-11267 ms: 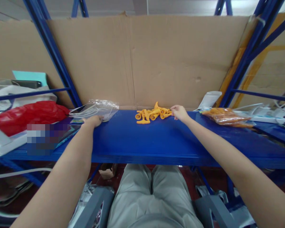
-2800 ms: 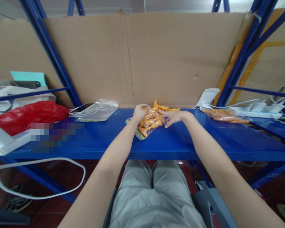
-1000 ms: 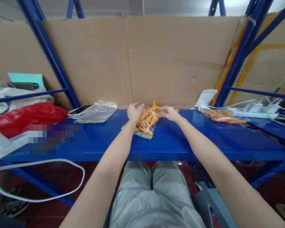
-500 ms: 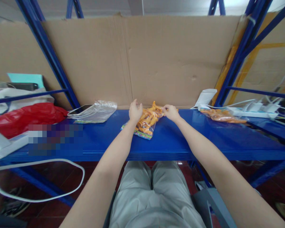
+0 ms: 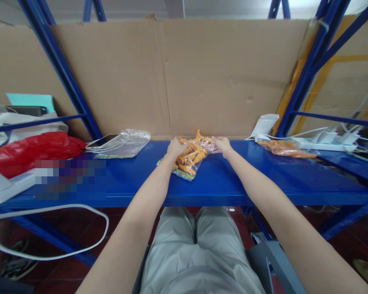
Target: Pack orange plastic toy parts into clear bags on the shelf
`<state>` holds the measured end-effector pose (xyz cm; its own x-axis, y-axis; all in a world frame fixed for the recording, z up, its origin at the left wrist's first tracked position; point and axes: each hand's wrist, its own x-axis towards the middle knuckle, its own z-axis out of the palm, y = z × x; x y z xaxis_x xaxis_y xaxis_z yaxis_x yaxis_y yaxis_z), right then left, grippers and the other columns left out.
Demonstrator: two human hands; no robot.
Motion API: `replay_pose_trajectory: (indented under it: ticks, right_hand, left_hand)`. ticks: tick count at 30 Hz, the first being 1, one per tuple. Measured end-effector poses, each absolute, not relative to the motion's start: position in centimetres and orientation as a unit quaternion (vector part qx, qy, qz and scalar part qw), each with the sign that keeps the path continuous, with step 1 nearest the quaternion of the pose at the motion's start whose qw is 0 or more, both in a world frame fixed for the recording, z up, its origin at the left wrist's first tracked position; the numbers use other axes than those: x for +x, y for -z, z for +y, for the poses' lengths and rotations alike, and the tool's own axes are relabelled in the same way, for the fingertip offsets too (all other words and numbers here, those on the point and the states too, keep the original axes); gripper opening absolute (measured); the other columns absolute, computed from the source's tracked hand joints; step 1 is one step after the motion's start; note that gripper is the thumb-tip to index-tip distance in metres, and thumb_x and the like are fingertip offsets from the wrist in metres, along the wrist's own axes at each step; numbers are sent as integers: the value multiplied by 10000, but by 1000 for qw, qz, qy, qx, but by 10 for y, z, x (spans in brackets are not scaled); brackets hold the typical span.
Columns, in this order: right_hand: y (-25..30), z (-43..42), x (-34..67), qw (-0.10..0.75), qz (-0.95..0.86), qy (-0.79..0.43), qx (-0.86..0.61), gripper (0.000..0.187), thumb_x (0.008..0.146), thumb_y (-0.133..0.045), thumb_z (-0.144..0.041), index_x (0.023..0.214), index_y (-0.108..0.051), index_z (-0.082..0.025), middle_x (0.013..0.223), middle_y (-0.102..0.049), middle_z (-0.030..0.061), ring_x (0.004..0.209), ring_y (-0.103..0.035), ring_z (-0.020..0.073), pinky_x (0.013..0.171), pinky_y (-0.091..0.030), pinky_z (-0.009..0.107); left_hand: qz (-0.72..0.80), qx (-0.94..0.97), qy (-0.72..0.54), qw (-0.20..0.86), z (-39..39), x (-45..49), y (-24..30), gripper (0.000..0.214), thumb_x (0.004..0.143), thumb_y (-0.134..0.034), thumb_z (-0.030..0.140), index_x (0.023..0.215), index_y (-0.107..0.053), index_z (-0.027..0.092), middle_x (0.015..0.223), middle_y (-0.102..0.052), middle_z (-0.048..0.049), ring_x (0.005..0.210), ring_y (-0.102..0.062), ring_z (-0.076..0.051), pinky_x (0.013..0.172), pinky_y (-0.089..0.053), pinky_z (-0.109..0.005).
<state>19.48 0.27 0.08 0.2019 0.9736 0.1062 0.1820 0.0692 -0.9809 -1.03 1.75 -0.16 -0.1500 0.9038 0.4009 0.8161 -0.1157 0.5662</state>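
Observation:
A clear plastic bag (image 5: 182, 174) with a colourful printed strip lies tilted at the middle of the blue shelf. It holds several glossy orange figures (image 5: 192, 155), whose exact kind I cannot make out. One orange point sticks up at the bag's far end. My left hand (image 5: 174, 148) grips the bag's left side, its thumb stretched over the orange figures and its other fingers partly hidden. At the bag's right end, my right hand (image 5: 222, 145) has its fingers on the crumpled plastic.
A second bag of orange figures (image 5: 286, 148) lies at right near a white power strip (image 5: 317, 143). On the left are a flat clear bag (image 5: 125, 145), white cables and a red plastic bag (image 5: 39, 149). A cardboard wall (image 5: 202, 77) stands behind the blue shelf (image 5: 221, 177).
My left hand has come down from raised fingers onto the bag. My right hand has shifted slightly right, its fingers now stretched along the plastic at the bag's end.

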Motion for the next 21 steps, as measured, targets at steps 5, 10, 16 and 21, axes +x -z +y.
replay_pose_trajectory:
  ticks: [5,10,16,21]
  right_hand:
    - [-3,-6,199,414,-532,-525,-520,251,892,-614,-404,879,-609,-154,691,-696,72,605,-677,152,640,-606,290]
    - [0,-12,205,315,-563,-603,-469,121,861,-668,-250,846,-656,-130,725,-715,78,698,-702,147,782,-592,284]
    - [3,-8,208,326,-573,-614,-434,113,780,-726,-105,863,-657,-135,724,-716,32,666,-679,103,860,-563,276]
    - [0,0,207,378,-519,-608,-467,51,851,-634,-97,857,-634,-148,687,-703,35,637,-660,112,858,-552,310]
  left_hand:
    - [643,673,-356,85,21,-19,3,515,705,-688,584,1004,-645,167,1048,-721,-170,1111,-640,-311,883,-475,-293]
    - [657,683,-307,87,15,-16,-3,407,766,-632,580,836,-687,183,979,-733,-165,1079,-653,-321,847,-484,-306]
    - [632,725,-255,96,3,-15,-12,387,844,-549,504,664,-645,175,781,-710,-120,898,-676,-278,737,-468,-288]
    - [595,755,-262,83,0,-8,-16,439,887,-505,397,500,-519,191,541,-567,-48,703,-622,-208,618,-412,-256]
